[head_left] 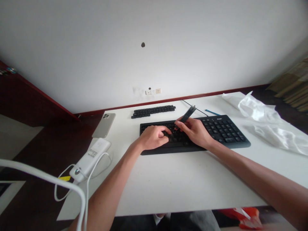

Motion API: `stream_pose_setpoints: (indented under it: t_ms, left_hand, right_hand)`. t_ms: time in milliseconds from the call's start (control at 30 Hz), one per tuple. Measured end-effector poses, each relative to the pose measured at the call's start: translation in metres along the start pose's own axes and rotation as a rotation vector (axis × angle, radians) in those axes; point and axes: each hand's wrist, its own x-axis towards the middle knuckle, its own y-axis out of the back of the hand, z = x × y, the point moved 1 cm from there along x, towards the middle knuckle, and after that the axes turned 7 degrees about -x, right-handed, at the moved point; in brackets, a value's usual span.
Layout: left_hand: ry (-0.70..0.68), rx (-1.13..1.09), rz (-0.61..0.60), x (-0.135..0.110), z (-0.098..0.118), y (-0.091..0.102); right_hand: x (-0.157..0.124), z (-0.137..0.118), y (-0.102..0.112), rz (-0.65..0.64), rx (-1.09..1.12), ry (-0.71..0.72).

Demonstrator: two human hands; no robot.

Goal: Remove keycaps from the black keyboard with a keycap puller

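A black full-size keyboard [223, 128] lies across the white desk in front of me, its number pad to the right. My left hand [154, 137] rests over its left part, thumb and index finger apart with no object visible between them, the index fingertip on or just above the keys. Over the middle keys, my right hand [194, 128] grips a slim black tool [189, 114]. It slants up to the right, and its lower end points down at the keys beside my left fingertips. Its exact kind is hard to make out; both hands partly hide the keys there.
Loose black keycaps [154, 111] stand in rows behind the keyboard. A thin blue stick [212, 112] lies near the keyboard's cable. Crumpled white plastic [257, 107] covers the right side. At left are a phone [104, 125] and a white power strip [92, 157] with a white cable.
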Motion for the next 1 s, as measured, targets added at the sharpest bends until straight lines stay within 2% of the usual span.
stream_pose_setpoints:
  t_ms: [167, 467, 700, 1000]
  left_hand:
    - [-0.005, -0.003, 0.027, -0.002, 0.0, -0.001]
    - [-0.026, -0.076, 0.195, 0.004, -0.016, -0.011]
    - [-0.001, 0.14, 0.194, 0.003, -0.007, -0.011]
    - [0.0, 0.144, 0.173, 0.004, -0.008, -0.01]
  right_hand:
    - [0.001, -0.002, 0.002, -0.04, -0.035, 0.0]
    - [-0.004, -0.008, 0.0, -0.136, 0.082, 0.05]
    - [-0.006, -0.012, 0.0, -0.167, -0.004, 0.103]
    - [-0.005, -0.021, 0.002, -0.221, -0.068, 0.197]
